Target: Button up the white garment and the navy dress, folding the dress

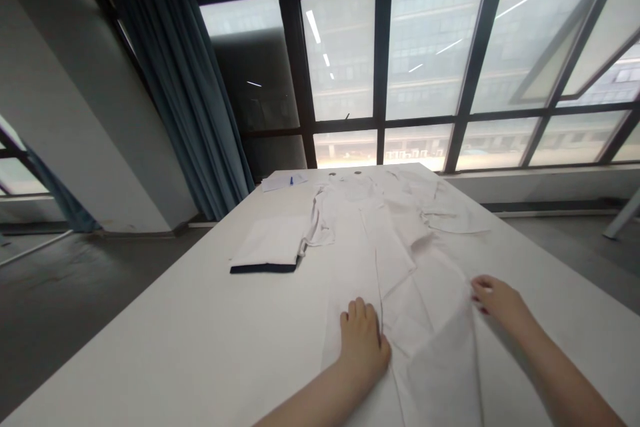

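A white shirt point(400, 260) lies spread out along the white table point(200, 320), its collar end toward the window. My left hand point(363, 340) rests flat on the shirt's near part, fingers stretched forward, holding nothing. My right hand point(497, 303) lies at the shirt's right edge with fingertips curled against the fabric fold; whether it pinches the cloth is unclear. A folded white garment with a dark edge point(270, 250) sits to the left of the shirt, beside one sleeve.
A sheet of paper with a blue pen point(283, 181) lies at the table's far left corner. Two small dark round objects point(345, 175) sit at the far edge. Blue curtain point(185, 80) and large windows stand behind; grey floor lies on both sides.
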The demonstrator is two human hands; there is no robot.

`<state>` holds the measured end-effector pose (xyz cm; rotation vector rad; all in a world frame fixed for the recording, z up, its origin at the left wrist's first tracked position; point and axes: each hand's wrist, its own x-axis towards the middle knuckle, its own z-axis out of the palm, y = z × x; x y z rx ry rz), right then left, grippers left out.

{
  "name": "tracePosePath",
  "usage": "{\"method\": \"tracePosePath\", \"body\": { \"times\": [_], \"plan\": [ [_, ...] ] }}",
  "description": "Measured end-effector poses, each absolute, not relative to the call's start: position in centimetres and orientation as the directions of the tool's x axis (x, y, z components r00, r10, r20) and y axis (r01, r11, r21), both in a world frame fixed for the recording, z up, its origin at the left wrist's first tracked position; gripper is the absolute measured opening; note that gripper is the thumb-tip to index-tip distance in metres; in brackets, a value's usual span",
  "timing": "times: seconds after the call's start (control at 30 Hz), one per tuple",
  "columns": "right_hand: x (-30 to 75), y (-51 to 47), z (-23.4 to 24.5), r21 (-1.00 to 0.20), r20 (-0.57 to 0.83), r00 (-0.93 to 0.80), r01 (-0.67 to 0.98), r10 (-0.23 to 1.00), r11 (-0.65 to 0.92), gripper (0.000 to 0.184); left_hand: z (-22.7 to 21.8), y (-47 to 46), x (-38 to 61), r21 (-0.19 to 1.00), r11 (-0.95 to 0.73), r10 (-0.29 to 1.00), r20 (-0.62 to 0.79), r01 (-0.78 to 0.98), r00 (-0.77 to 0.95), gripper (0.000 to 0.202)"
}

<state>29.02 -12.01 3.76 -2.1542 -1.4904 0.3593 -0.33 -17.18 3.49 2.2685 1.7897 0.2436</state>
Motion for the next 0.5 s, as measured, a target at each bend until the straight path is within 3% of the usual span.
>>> {"method": "tracePosePath", "body": {
  "times": [0.07, 0.13, 0.27, 0.37, 0.43, 0.5],
  "plan": [
    [30.5, -14.2, 1.9, -0.504, 0.112, 0.390, 0.815, 0.914, -0.286, 0.032, 3.9, -17.3, -0.1, 0.308, -0.207, 0.971, -0.047, 0.928, 0.232, 0.035],
    [29.8, -16.5, 0.6, -0.513, 0.216, 0.340, 0.837, 0.915, -0.190, 0.038, 4.1, -16.9, 0.1, 0.393, -0.187, 0.969, -0.074, 0.900, 0.234, 0.026],
    [25.0, -21.0, 0.4, -0.418, 0.382, -0.074, 0.875, 0.921, 0.243, 0.039, 5.4, -15.3, -2.2, 0.696, -0.052, 0.983, -0.089, 0.716, 0.158, 0.021],
    [21.9, -23.3, 0.7, -0.303, 0.317, -0.395, 0.819, 0.863, 0.486, 0.050, 6.9, -15.0, -7.9, 0.872, 0.124, 0.991, -0.087, 0.473, -0.100, 0.021],
    [21.0, -24.2, 0.5, -0.257, 0.275, -0.486, 0.794, 0.829, 0.551, 0.056, 7.1, -15.8, -12.7, 0.900, 0.151, 0.979, -0.078, 0.408, -0.190, 0.022],
    [20.9, -24.4, -0.2, -0.217, 0.290, -0.485, 0.806, 0.825, 0.551, 0.058, 6.4, -17.1, -17.3, 0.860, 0.182, 0.974, -0.090, 0.477, -0.210, 0.022]
  ]
}}
